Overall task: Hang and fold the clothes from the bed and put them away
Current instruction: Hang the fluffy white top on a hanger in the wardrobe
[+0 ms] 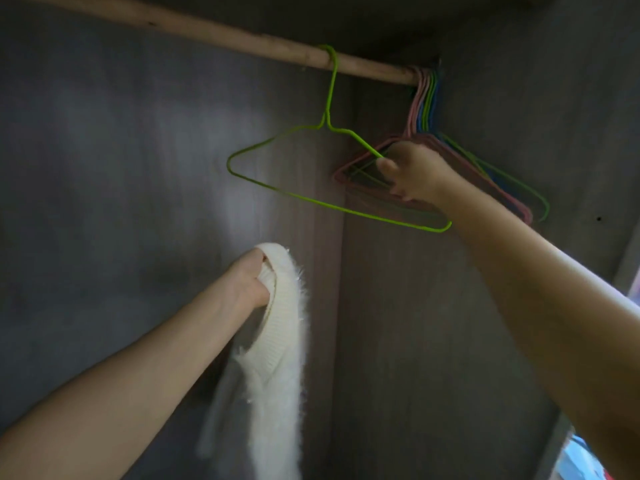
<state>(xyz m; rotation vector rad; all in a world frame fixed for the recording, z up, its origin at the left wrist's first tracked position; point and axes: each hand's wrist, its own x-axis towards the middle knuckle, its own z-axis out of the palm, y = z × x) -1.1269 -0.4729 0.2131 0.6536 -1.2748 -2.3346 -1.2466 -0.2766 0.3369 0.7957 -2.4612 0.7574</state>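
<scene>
You are fetching a hanger: your right hand point(414, 174) grips the green hanger point(311, 199) hooked on the rod point(207, 32), your left hand point(247, 282) clutches the white sweater point(277, 368) hanging below, so next unhook it and thread it into the neckline.

The right hand point(414, 173) grips a green hanger point(311, 199) on the rod point(207, 31); the left hand point(247, 282) holds a white sweater point(277, 358).

dark grey wardrobe interior point(104, 161), wooden rail point(207, 31) across top, dim light, daylight at right edge point(633, 282)
</scene>
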